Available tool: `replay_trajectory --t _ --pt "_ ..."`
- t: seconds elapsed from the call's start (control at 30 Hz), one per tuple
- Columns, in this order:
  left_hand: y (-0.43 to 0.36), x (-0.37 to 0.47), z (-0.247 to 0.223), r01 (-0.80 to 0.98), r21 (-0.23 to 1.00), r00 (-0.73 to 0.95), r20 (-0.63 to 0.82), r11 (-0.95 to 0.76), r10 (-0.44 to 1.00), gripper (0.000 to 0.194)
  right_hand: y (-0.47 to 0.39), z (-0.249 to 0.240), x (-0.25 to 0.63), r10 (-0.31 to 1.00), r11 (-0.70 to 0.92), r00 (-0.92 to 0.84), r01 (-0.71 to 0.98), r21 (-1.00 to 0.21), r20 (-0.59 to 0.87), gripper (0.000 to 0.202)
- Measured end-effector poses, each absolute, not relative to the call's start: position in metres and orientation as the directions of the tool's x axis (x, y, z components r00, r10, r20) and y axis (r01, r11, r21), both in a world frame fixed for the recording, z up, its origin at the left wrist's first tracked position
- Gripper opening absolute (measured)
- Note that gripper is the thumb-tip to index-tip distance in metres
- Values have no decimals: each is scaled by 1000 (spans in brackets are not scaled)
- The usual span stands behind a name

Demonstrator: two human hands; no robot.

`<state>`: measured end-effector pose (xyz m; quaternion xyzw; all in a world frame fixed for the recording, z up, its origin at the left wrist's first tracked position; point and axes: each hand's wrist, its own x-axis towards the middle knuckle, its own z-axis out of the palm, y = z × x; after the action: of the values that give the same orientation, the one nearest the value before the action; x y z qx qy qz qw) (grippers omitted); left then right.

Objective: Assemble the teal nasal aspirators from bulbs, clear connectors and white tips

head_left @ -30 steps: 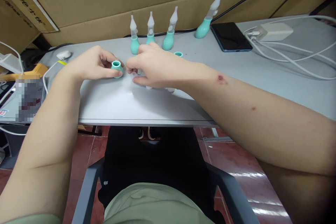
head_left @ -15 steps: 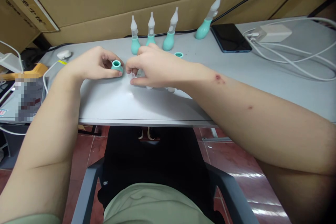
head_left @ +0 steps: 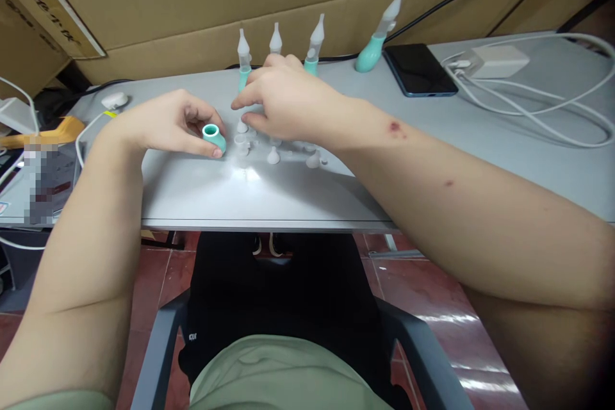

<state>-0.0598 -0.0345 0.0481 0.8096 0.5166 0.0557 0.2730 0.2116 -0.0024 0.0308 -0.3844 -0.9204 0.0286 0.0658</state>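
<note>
Head view, left hand [head_left: 177,123]: pinches the teal bulb [head_left: 218,140] low at the table [head_left: 192,202], its mouth facing up.
Right hand [head_left: 291,96]: thumb and forefinger stand apart near the white tip [head_left: 242,127]; nothing is seen between them.
Clear part [head_left: 241,142]: just beside the bulb.
Bulb grip: steady but light seems best, mouth not squeezed.

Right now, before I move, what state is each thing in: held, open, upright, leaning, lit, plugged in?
Left hand: gripping the teal bulb.
Teal bulb: held, mouth open, no tip on.
Right hand: fingers apart, apparently empty.
White tip: loose on the table.
Leftmost assembled bulb: upright, tip on.
Rightmost assembled bulb: leaning right, tip on.
Phone: flat, screen dark.
White adapter: cable plugged in.
</note>
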Motion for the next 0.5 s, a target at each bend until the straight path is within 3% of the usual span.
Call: replay_trajectory --t 0.23,0.5 --pt "-30 -61 44 783 537 505 -256 -313 824 58 3 19 205 709 705 -687 698 -129 157 28" --pt "-29 -61 42 769 534 527 -219 -351 821 53 2 19 204 677 736 -721 665 -127 150 28"
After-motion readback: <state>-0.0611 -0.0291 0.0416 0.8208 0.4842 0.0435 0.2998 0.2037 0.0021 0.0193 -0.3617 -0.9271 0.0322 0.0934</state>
